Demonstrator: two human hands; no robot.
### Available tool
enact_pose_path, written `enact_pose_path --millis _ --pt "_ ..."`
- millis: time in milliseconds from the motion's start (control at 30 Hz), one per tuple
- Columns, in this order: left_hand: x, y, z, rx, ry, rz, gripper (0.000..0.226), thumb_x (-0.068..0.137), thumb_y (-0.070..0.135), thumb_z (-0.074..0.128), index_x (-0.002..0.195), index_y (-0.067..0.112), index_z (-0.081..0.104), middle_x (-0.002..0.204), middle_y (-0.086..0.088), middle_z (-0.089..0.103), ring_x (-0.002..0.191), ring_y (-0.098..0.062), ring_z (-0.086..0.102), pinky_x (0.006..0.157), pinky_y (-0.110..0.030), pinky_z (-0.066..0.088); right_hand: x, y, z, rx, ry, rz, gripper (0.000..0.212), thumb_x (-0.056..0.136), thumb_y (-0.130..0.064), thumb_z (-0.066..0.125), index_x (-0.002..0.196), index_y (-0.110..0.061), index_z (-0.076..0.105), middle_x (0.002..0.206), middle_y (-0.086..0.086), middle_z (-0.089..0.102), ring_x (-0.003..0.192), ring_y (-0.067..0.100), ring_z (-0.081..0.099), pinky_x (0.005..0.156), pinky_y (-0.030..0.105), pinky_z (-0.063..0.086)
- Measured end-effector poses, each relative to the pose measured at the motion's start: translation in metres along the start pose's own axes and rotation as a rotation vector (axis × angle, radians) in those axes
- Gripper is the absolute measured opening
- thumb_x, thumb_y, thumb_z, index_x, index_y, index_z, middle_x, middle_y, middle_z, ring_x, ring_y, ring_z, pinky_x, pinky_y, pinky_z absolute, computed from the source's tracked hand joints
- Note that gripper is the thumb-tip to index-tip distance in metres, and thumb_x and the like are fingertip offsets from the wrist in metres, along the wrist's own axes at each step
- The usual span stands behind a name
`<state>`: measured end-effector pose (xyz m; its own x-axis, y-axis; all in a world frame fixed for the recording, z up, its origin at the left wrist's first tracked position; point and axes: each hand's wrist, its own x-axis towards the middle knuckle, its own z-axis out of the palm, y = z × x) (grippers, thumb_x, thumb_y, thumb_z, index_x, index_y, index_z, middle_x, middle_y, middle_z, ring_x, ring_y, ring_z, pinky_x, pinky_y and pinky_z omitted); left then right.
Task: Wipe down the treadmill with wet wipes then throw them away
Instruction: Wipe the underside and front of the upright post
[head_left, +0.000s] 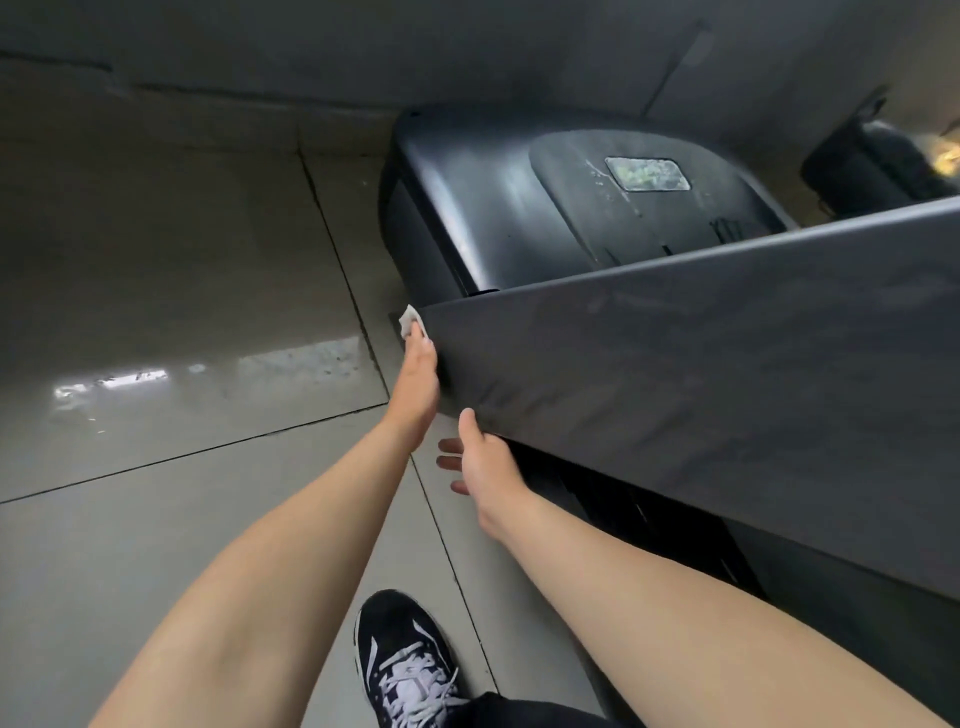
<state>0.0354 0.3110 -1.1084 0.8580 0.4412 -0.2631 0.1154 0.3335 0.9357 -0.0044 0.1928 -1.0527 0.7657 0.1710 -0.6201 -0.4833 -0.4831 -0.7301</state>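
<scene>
We see the left hand (415, 379) with fingers straight and pressed together, flattening a white wet wipe (410, 318) against the far left end of the treadmill's grey slanted panel (701, 374). The wipe pokes out past the fingertips, touching the panel edge. We judge the flat hand spreads pressure along the surface. The right hand (485, 462) sits nearer, thumb on the panel's lower edge, fingers spread and holding nothing; probably it steadies the panel. The dark motor cover (519, 197) lies far, beyond the panel. The tiled floor (182, 260) is on the left, a black shoe (402, 654) near. Wiping is under way; binning not yet done.
</scene>
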Motion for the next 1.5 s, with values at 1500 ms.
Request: enact_pose_path --millis 1500 --pt "-0.099 -0.006 0.054 0.145 0.034 0.227 0.054 0.111 0.040 0.015 0.160 0.039 -0.005 0.167 0.021 -0.010 0.154 -0.007 -0.014 0.126 -0.033 -0.008 -0.080 -0.005 -0.039 0.052 0.709 -0.465 0.064 0.082 -0.036 0.080 0.135 -0.008 0.055 0.132 0.007 0.057 0.123 0.020 0.054 0.110 0.037 0.041"
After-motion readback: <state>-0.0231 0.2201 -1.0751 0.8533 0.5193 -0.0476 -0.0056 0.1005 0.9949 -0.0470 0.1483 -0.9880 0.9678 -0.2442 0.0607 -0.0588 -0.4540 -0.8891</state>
